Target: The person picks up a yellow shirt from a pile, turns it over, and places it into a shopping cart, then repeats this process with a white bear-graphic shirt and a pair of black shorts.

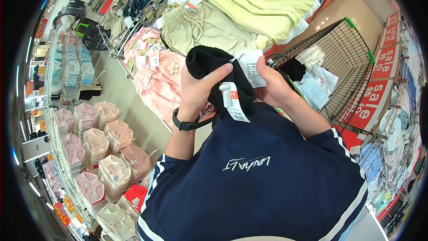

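A rolled or folded piece of fuzzy black clothing is held up in front of my chest; its exact kind is not clear. My left hand grips its left side with the thumb across the front. My right hand is on the other side, its thumb at the edge of a white printed tag and its fingers partly hidden behind. From the front of the clothing hangs a red-and-white price tag, with a pale security tag beside it.
Beyond my hands, a rack holds pink trousers, beige trousers and yellow trousers. At right stands a black wire shopping cart with clothing inside. Stacked pastel garments fill the left display; red sale signs line the right.
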Demonstrator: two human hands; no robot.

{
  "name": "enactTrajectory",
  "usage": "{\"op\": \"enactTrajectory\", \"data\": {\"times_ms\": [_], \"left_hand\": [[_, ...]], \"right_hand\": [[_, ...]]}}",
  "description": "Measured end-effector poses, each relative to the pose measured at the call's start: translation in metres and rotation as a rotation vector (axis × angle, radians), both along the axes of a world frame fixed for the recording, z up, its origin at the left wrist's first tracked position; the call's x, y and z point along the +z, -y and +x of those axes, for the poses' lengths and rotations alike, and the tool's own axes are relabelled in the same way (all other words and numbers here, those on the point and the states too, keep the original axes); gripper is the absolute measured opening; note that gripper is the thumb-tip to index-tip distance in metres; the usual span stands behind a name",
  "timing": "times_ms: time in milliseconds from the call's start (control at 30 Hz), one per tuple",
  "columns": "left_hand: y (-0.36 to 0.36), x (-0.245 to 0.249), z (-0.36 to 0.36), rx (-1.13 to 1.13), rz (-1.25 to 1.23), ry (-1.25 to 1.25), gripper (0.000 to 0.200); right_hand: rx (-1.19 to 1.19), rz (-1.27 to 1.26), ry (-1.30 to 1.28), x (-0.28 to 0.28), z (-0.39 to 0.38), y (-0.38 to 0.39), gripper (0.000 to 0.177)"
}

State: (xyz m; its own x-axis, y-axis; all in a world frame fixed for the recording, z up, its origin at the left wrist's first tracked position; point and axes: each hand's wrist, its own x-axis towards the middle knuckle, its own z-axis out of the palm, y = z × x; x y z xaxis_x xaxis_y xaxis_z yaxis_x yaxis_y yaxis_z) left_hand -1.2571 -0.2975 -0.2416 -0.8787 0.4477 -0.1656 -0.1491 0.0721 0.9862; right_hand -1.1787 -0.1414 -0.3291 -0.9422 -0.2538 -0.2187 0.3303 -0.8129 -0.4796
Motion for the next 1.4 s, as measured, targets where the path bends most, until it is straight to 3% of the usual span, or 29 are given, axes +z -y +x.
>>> {"op": "enactTrajectory", "data": {"times_ms": [167, 700, 900, 1000, 1233, 1400], "left_hand": [[0.002, -0.003, 0.001, 0.004, 0.021, -0.006, 0.025], [0.010, -0.002, 0.006, 0.017, 0.077, 0.040, 0.024], [0.011, -0.001, 0.005, 0.018, 0.096, 0.042, 0.026], [0.011, 0.000, 0.004, 0.037, 0.094, 0.043, 0.027], [0.016, -0.006, -0.001, 0.058, 0.100, 0.053, 0.026], [0.013, -0.005, -0.001, 0.047, 0.127, 0.066, 0.026]], "right_hand": [[-0.106, -0.051, 0.083, 0.016, 0.001, 0.002, 0.063], [-0.037, -0.306, -0.075, 0.000, 0.004, 0.001, 0.054], [-0.064, -0.260, 0.001, 0.022, 0.006, 0.002, 0.047], [-0.063, -0.057, -0.110, 0.014, 0.004, 0.003, 0.036], [-0.320, 0.119, -0.131, 0.005, -0.004, -0.012, 0.029], [-0.331, 0.228, -0.126, 0.006, -0.008, -0.018, 0.027]]}}
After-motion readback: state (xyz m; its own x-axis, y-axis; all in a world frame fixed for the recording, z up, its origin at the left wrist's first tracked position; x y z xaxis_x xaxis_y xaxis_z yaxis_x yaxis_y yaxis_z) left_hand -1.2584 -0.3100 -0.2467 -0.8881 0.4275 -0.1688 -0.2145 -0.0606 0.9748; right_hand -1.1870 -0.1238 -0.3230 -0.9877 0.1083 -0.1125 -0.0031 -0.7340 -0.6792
